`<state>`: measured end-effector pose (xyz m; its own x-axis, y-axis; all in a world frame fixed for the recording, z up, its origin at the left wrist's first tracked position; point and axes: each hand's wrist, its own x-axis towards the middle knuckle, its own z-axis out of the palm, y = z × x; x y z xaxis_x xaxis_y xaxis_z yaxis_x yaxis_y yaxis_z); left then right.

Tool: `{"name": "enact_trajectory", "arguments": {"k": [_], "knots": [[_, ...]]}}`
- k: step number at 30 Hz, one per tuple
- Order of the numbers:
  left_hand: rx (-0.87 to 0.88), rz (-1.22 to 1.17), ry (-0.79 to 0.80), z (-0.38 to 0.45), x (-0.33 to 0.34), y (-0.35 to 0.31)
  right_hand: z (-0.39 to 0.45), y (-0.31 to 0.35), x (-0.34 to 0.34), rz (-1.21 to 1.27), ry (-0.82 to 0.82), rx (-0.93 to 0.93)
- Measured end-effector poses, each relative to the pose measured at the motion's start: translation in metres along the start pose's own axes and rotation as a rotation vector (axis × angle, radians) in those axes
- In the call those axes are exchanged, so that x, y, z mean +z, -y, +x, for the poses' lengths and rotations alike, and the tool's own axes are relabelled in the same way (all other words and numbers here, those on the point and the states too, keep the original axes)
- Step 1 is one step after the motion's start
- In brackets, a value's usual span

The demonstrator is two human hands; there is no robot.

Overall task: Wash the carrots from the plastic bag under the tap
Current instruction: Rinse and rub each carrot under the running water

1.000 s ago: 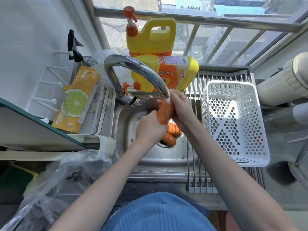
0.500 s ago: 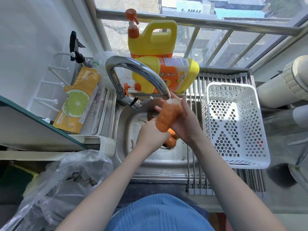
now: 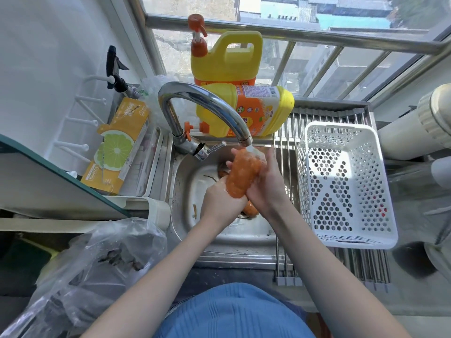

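Observation:
A thick orange carrot is held upright over the steel sink, its top right under the spout of the curved chrome tap, where water runs over it. My left hand grips its lower end. My right hand wraps its right side, fingers reaching up to the wet top. Other carrots lie on the sink floor near the drain, mostly hidden by my hands. The crumpled clear plastic bag sits on the counter at the lower left.
A white perforated basket stands on the metal roll-up rack to the right of the sink. Two yellow detergent jugs are behind the tap. A lemon-printed box lies to the left. Carrot scraps lie in the sink.
The carrot has been lifted and turned more upright under the spout, and water now splashes over its top. My right hand has slid higher along it.

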<state>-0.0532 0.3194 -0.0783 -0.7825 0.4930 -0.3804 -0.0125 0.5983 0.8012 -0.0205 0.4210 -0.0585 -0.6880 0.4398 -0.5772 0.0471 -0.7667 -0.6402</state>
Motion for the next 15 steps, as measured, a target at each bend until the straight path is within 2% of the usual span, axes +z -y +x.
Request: {"name": "enact_trajectory", "arguments": {"k": [5, 8, 11, 13, 15], "knots": [[-0.056, -0.071, -0.016, 0.0, 0.004, 0.0, -0.001, 0.006, 0.003, -0.198, 0.092, -0.12], [-0.045, -0.086, -0.021, 0.002, 0.006, -0.002, -0.003, 0.006, -0.001, -0.446, 0.134, -0.18], [-0.019, -0.113, -0.007, 0.003, 0.004, -0.003, -0.007, -0.002, 0.009, -0.587, 0.025, -0.317], [0.003, -0.163, -0.043, 0.0, 0.004, -0.004, -0.01, -0.005, 0.022, -0.582, -0.053, -0.417], [0.025, -0.213, -0.086, -0.003, 0.003, -0.001, -0.009, -0.005, 0.027, -0.526, -0.081, -0.392]]}}
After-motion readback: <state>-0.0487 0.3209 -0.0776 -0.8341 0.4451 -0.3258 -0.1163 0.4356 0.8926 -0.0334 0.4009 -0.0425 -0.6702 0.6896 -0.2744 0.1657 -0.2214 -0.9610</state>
